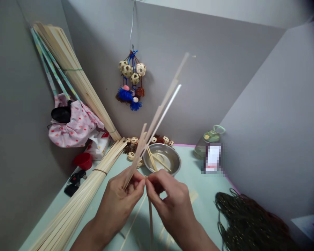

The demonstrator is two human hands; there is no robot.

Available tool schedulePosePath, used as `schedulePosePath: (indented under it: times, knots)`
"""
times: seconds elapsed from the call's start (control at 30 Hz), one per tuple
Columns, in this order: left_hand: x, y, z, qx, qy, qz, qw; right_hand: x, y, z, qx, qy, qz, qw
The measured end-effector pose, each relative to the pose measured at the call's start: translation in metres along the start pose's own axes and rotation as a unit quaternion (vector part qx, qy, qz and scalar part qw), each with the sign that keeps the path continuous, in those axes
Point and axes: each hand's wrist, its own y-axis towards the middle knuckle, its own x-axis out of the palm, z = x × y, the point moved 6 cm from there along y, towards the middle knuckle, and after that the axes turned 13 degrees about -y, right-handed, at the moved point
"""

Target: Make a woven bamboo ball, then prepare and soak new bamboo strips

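Head view shows a pale green table (196, 212), pink-edged from two to three o'clock off the hands; a long bundle (75, 198) lies at nine, dark cord (240, 219) at four, a metal bowl (174, 157) at one. The left hand (115, 198) grips wooden strips (157, 118) slanting toward one; its fingertips meet those of the right hand (172, 198), which pinch a thin strip (150, 216). Such close fingerwork seems to call for steadiness, and swing room short of the hanging balls (135, 78) at twelve.

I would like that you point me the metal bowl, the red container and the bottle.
Metal bowl (176, 161): head view, inner wall.
Red container (83, 161): head view, its middle.
Bottle (210, 135): head view, green lid.
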Motion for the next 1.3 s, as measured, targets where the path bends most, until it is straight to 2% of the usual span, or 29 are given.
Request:
schedulePosePath:
  times: [0.07,0.13,0.3,0.47,0.6,0.8,0.87,0.97,1.03,1.1,1.2,1.3]
  knots:
    - [0.000,0.001,-0.001,-0.017,-0.012,0.001,1.000,0.005,0.005,0.012,0.093,0.117,-0.070,0.986]
    - [0.000,0.002,-0.002,-0.028,-0.020,0.008,0.999,0.009,0.006,0.018,0.157,0.190,-0.119,0.962]
    - [0.001,0.003,0.000,-0.045,-0.023,0.003,0.999,0.013,0.005,0.021,0.197,0.242,-0.153,0.938]
    - [0.004,0.000,0.002,-0.021,-0.018,-0.002,1.000,0.023,0.003,0.026,0.231,0.310,-0.181,0.904]
    - [0.003,-0.001,-0.003,-0.004,0.010,0.024,1.000,0.032,0.007,0.033,0.267,0.352,-0.181,0.879]
    - [0.003,-0.002,0.000,0.034,0.007,0.049,0.998,0.039,0.009,0.032,0.271,0.372,-0.156,0.874]
    - [0.000,-0.006,0.005,0.055,0.015,0.056,0.997,0.038,0.012,0.042,0.277,0.374,-0.126,0.876]
    - [-0.013,-0.010,0.008,0.071,0.006,0.072,0.995,0.029,0.015,0.070,0.323,0.382,-0.042,0.865]
    - [-0.019,-0.009,0.002,0.035,-0.010,0.061,0.997,0.021,0.017,0.083,0.337,0.398,-0.021,0.853]
    - [-0.019,-0.004,-0.007,-0.020,-0.027,0.025,0.999,0.014,0.019,0.084,0.322,0.412,-0.042,0.851]
    - [-0.011,0.002,-0.018,-0.071,-0.057,-0.015,0.996,0.011,0.018,0.070,0.284,0.420,-0.107,0.855]
    - [-0.003,0.004,-0.022,-0.103,-0.077,-0.018,0.991,0.015,0.014,0.051,0.254,0.416,-0.156,0.859]
